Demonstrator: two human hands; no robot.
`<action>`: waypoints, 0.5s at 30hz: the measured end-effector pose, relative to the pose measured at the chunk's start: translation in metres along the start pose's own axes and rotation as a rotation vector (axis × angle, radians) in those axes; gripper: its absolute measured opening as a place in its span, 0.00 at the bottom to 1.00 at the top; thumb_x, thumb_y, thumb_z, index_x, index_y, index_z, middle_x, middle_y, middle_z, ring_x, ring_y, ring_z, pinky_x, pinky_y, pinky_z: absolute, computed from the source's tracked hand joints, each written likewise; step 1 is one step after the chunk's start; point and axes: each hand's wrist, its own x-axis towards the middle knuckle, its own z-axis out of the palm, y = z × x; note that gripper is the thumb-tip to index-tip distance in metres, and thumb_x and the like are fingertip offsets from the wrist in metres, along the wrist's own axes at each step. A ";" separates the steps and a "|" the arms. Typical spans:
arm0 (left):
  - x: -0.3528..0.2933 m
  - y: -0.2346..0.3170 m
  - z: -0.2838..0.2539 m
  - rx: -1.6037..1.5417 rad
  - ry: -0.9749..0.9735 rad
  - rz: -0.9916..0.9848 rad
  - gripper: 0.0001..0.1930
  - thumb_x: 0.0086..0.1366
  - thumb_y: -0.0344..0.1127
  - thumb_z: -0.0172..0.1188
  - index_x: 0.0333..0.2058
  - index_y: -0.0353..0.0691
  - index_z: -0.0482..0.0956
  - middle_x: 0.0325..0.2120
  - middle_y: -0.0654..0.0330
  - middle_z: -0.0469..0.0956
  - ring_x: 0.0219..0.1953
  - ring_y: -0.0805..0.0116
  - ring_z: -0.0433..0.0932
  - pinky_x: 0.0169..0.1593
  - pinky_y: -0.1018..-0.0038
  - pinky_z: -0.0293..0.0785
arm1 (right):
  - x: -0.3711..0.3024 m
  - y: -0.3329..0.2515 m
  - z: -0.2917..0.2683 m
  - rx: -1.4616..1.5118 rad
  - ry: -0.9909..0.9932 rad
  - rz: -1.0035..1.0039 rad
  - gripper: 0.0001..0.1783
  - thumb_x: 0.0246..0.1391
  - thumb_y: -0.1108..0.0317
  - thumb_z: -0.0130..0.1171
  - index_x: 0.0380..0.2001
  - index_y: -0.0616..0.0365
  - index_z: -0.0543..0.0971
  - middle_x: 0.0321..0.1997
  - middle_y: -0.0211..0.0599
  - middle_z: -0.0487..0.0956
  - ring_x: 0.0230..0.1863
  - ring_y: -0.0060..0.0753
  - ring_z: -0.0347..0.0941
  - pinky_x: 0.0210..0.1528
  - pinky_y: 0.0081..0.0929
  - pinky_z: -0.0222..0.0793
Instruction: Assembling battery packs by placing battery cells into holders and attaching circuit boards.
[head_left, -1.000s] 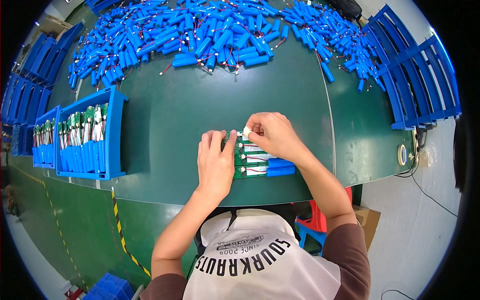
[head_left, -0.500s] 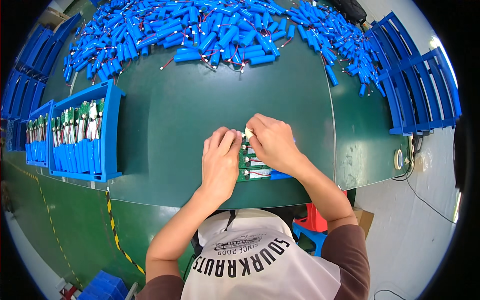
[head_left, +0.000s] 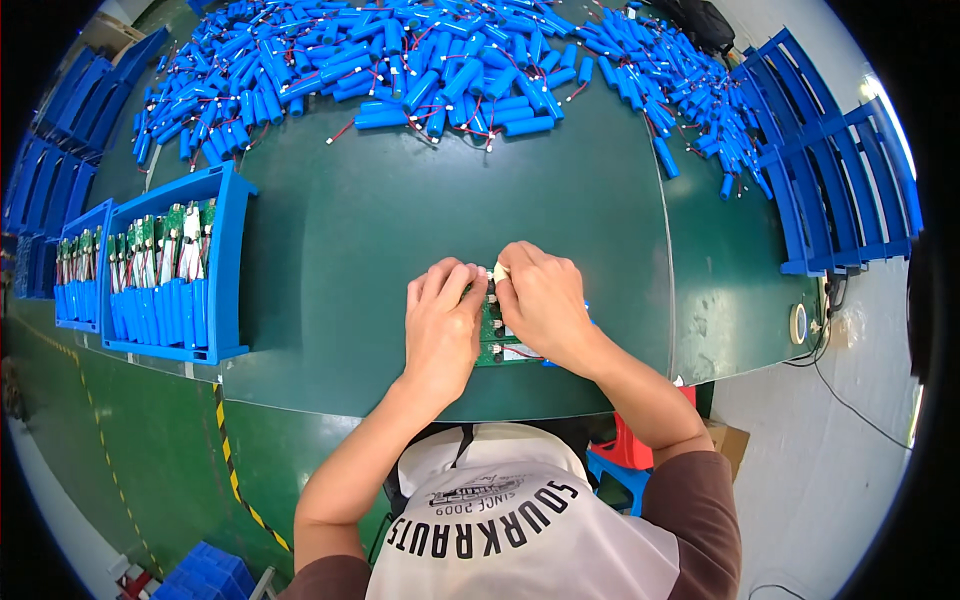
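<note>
Several green circuit boards [head_left: 493,353] lie side by side on the table in front of me, with white connectors and red and black wires. Blue battery cells at their right ends are mostly covered. My left hand [head_left: 443,318] is closed over the boards' left ends, its fingertips pressed together at the farthest board. Opposite it, my right hand [head_left: 545,305] pinches a small cream-coloured piece [head_left: 501,271] against that far board, close to a white connector. What this piece is cannot be made out. Both hands hide most of the farther boards.
A large heap of blue wired battery cells [head_left: 465,75] spreads across the table's far side. Blue bins [head_left: 230,270] of boards with batteries stand at left. Blue racks [head_left: 830,170] rise at right, near a tape roll [head_left: 797,323]. A red stool [head_left: 625,445] stands below the edge.
My right hand has shifted slightly toward me and now covers more of the nearest board's blue cell. The left hand stays at the far board, and the cream-coloured piece is still pinched.
</note>
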 end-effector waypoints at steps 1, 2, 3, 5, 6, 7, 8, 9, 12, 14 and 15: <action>0.000 0.000 -0.002 -0.016 -0.002 0.002 0.17 0.55 0.20 0.63 0.45 0.30 0.82 0.43 0.56 0.76 0.52 0.57 0.74 0.52 0.62 0.69 | 0.001 0.001 -0.001 0.018 -0.020 -0.019 0.05 0.50 0.76 0.55 0.32 0.64 0.74 0.31 0.49 0.78 0.29 0.56 0.75 0.32 0.48 0.70; 0.002 -0.001 -0.003 -0.031 -0.002 0.007 0.17 0.55 0.20 0.63 0.45 0.29 0.82 0.43 0.55 0.76 0.52 0.57 0.74 0.52 0.62 0.68 | 0.002 0.002 -0.002 0.036 -0.037 -0.038 0.05 0.50 0.76 0.55 0.32 0.65 0.74 0.31 0.50 0.78 0.29 0.56 0.75 0.32 0.48 0.70; 0.002 -0.001 -0.003 -0.033 -0.003 0.010 0.17 0.55 0.20 0.63 0.45 0.29 0.82 0.43 0.55 0.76 0.52 0.57 0.74 0.52 0.62 0.68 | 0.003 0.002 -0.003 0.034 -0.035 -0.036 0.05 0.50 0.76 0.55 0.32 0.65 0.74 0.31 0.50 0.78 0.29 0.56 0.75 0.32 0.48 0.70; 0.002 -0.001 -0.001 -0.074 -0.006 -0.004 0.16 0.55 0.20 0.62 0.45 0.30 0.82 0.42 0.56 0.77 0.51 0.56 0.74 0.52 0.62 0.68 | 0.003 0.001 -0.005 0.077 -0.070 0.005 0.06 0.51 0.77 0.53 0.33 0.65 0.75 0.33 0.51 0.78 0.31 0.58 0.75 0.35 0.50 0.70; 0.003 -0.002 0.000 -0.076 -0.012 0.000 0.16 0.55 0.20 0.62 0.45 0.30 0.82 0.42 0.56 0.77 0.51 0.56 0.74 0.52 0.62 0.68 | 0.003 0.004 -0.006 0.077 -0.067 0.012 0.06 0.51 0.77 0.53 0.33 0.65 0.75 0.33 0.51 0.78 0.31 0.58 0.75 0.35 0.50 0.70; 0.004 -0.003 0.001 -0.066 -0.006 0.020 0.16 0.55 0.20 0.63 0.44 0.30 0.81 0.43 0.56 0.76 0.51 0.56 0.74 0.53 0.61 0.68 | 0.003 0.009 -0.007 0.088 -0.060 -0.019 0.06 0.51 0.77 0.53 0.34 0.65 0.75 0.33 0.50 0.78 0.33 0.58 0.75 0.36 0.50 0.70; 0.004 -0.004 0.000 -0.052 -0.002 0.036 0.16 0.54 0.20 0.63 0.44 0.30 0.81 0.43 0.56 0.75 0.52 0.56 0.74 0.53 0.59 0.69 | 0.003 0.012 -0.007 0.103 -0.056 -0.050 0.07 0.52 0.76 0.52 0.35 0.64 0.76 0.34 0.49 0.78 0.35 0.57 0.75 0.37 0.50 0.71; 0.005 -0.004 0.000 -0.041 -0.001 0.036 0.15 0.55 0.20 0.63 0.44 0.31 0.81 0.43 0.56 0.76 0.51 0.56 0.74 0.53 0.60 0.69 | 0.005 0.011 -0.018 0.048 -0.112 -0.046 0.07 0.55 0.75 0.50 0.35 0.63 0.77 0.37 0.49 0.79 0.40 0.55 0.75 0.41 0.49 0.71; 0.005 -0.004 0.003 -0.056 0.042 0.005 0.14 0.57 0.21 0.63 0.44 0.32 0.81 0.43 0.57 0.76 0.51 0.57 0.74 0.52 0.61 0.69 | 0.013 0.042 -0.050 0.292 -0.197 -0.125 0.16 0.70 0.64 0.45 0.50 0.62 0.78 0.44 0.42 0.81 0.47 0.39 0.76 0.52 0.34 0.72; 0.008 -0.003 0.003 -0.094 0.038 -0.005 0.14 0.59 0.21 0.62 0.44 0.33 0.82 0.44 0.56 0.76 0.51 0.56 0.74 0.54 0.61 0.69 | 0.006 0.073 -0.059 0.654 -0.196 0.058 0.23 0.74 0.57 0.43 0.59 0.64 0.73 0.46 0.40 0.82 0.49 0.29 0.76 0.56 0.30 0.71; 0.008 -0.003 0.003 -0.150 0.064 -0.039 0.13 0.59 0.21 0.62 0.44 0.33 0.82 0.44 0.55 0.76 0.51 0.55 0.74 0.54 0.59 0.70 | -0.001 0.086 -0.058 0.728 -0.193 0.086 0.23 0.74 0.57 0.43 0.58 0.65 0.73 0.47 0.41 0.81 0.49 0.30 0.76 0.56 0.31 0.70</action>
